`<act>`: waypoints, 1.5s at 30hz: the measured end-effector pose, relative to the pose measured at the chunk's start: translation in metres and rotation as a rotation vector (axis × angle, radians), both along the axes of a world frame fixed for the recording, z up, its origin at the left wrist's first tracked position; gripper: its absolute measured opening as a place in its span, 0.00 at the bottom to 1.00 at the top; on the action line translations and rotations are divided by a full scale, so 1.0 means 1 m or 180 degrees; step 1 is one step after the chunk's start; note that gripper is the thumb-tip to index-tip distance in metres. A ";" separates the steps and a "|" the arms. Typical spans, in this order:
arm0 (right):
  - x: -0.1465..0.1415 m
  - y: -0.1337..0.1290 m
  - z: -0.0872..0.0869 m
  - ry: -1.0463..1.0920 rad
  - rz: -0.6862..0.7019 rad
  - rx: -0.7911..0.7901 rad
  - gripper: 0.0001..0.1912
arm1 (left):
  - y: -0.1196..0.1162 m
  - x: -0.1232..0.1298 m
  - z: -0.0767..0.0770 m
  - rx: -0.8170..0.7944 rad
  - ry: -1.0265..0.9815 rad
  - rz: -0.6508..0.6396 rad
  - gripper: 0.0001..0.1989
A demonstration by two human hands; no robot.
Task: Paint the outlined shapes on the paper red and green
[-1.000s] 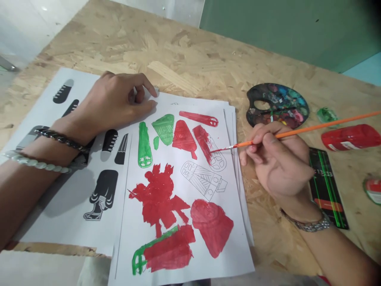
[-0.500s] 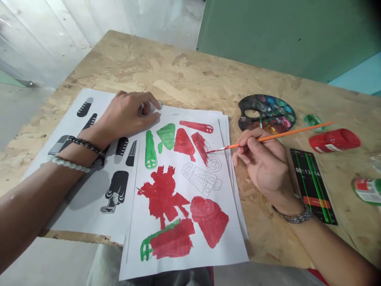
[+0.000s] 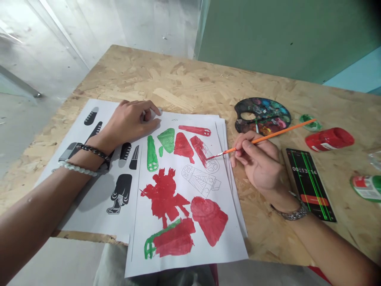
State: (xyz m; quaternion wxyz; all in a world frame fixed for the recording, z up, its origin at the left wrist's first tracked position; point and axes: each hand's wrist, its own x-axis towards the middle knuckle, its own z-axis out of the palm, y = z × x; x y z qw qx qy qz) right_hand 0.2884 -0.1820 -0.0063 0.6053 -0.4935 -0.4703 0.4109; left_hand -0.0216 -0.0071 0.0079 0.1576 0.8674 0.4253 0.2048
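Note:
My right hand (image 3: 258,161) pinches an orange paintbrush (image 3: 285,130); its red-wet tip touches a partly red shape (image 3: 199,150) on the white sheet (image 3: 178,267). Green and red painted shapes cover much of this sheet, and one outlined figure (image 3: 199,179) is unpainted. Near the sheet's top left corner rests my left hand (image 3: 137,119), fingers curled and a little apart, nothing seen in them. Under my left forearm lies a second sheet (image 3: 89,218) with black and grey printed figures.
Right of the sheets are a paint palette (image 3: 253,104) with a second brush across it, a small green paint lid (image 3: 311,124), a red jar (image 3: 330,139), a phone (image 3: 309,182) showing a timer, and a green-and-red jar (image 3: 367,187). The wooden table's (image 3: 190,81) front edge is near my lap.
The brush tip has shifted slightly down along the partly red shape, and the brush's back end has swung left. Red now covers a bit more of that shape. The view has shifted slightly.

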 end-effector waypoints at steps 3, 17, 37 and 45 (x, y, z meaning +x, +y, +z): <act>0.000 0.000 0.000 -0.0045 -0.0027 -0.0001 0.14 | -0.001 0.000 0.000 0.0004 -0.0022 0.0013 0.14; 0.000 -0.001 0.000 0.0044 0.0014 0.0036 0.14 | 0.000 0.001 0.002 -0.0029 0.0018 0.0017 0.14; 0.001 -0.002 -0.004 0.0045 -0.0017 -0.0042 0.12 | 0.000 0.000 0.001 -0.0020 0.0099 0.0051 0.16; 0.002 -0.002 -0.003 0.0000 0.0042 -0.0081 0.13 | 0.001 -0.001 0.000 -0.0006 0.0077 0.0042 0.16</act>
